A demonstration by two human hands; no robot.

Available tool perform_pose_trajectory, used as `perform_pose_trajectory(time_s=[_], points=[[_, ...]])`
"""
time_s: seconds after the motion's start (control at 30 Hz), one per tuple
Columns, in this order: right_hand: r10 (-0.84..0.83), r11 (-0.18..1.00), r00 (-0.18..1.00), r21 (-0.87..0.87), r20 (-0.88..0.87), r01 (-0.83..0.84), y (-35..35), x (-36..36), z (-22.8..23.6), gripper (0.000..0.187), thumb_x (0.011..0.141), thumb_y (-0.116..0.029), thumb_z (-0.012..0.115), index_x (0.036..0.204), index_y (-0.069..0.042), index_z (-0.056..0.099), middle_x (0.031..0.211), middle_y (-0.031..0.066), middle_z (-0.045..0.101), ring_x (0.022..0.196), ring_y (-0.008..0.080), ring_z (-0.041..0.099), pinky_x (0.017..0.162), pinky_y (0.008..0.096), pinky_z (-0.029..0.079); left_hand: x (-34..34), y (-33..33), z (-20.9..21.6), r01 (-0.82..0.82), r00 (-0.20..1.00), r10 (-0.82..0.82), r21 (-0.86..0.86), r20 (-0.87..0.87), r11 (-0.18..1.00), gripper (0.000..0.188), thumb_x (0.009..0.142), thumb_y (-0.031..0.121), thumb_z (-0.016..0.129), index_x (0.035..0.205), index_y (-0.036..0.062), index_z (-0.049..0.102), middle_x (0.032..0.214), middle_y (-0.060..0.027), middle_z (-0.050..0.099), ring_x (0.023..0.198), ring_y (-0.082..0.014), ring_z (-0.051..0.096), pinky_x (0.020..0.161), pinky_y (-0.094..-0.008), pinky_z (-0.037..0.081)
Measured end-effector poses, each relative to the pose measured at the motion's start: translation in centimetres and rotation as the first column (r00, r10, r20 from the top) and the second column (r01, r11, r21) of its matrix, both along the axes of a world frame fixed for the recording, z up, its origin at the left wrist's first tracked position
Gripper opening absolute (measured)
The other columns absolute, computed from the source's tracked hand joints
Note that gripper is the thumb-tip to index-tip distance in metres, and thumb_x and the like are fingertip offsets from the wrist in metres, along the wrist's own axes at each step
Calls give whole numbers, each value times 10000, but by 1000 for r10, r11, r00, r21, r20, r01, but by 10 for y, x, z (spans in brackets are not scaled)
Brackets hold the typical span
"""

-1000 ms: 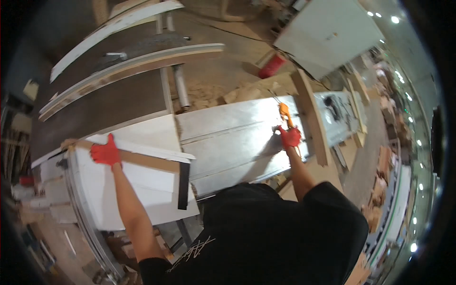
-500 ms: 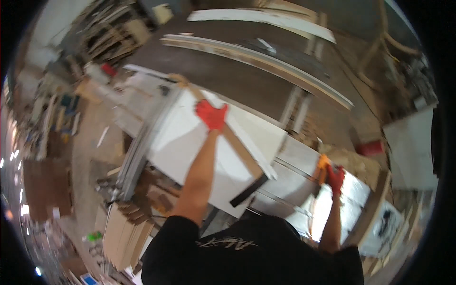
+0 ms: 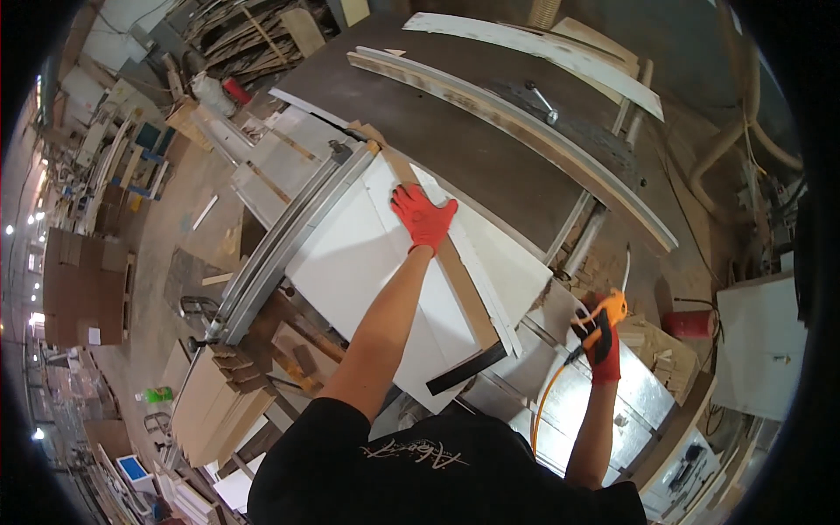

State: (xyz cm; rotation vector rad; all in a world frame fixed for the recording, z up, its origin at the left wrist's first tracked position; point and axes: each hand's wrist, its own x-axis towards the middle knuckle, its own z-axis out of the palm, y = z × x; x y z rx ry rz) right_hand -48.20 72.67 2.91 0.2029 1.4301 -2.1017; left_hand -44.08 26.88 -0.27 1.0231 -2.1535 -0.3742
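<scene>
My left hand [image 3: 424, 216], in a red glove, lies with fingers spread on a long brown wooden strip [image 3: 466, 293]. The strip runs slantwise over white panels [image 3: 346, 245]; a black bar [image 3: 466, 368] crosses its near end. Alongside the strip lies a narrow white piece [image 3: 483, 284]. To the right, my right hand [image 3: 604, 359], gloved in red and black, is closed around an orange air blow gun [image 3: 615, 306] with a thin nozzle pointing away from me. An orange hose [image 3: 542, 407] trails from the gun toward my body.
A metal rail [image 3: 293, 241] borders the panels on the left. Beyond them, a dark saw table [image 3: 437, 131] carries a long fence [image 3: 516, 118] and a white board [image 3: 525, 45]. Shiny metal table [image 3: 630, 398] extends at right. Stacked boards [image 3: 219, 411] stand at lower left.
My right hand has raised the blow gun slightly, its nozzle now showing plainly. The left hand stays on the strip. The whole view has shifted, moving the scene a little to the right.
</scene>
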Motion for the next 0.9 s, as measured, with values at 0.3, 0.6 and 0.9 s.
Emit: perform_pose_trajectory(time_s=[0.3,0.6,0.9], points=[[735,678,678,-17,22,-735,-280,-96,29,364,1024,-464,618,1032,-101,599,727,40,618,620,191,624,591,355,532,4,2,15,-4,1000,2,105,17,994,709,703,357,865,1185,6,481,1369,-261,444,1356,-442,332,1182,-551,210],[717,680,696,250,-30,-690,-395,-87,36,388,1032,-447,575,919,-77,601,654,28,567,505,160,553,500,325,433,-3,2,11,-41,999,38,137,22,990,762,714,372,887,1228,-26,489,1436,-300,410,1391,-468,327,1185,-563,220],[654,748,748,247,-115,-616,-328,-65,41,392,1030,-465,579,957,-83,634,623,15,562,492,130,538,482,308,413,0,1,16,-36,996,23,146,91,989,819,692,410,882,1258,-26,481,1438,-304,396,1404,-489,291,1198,-572,197]])
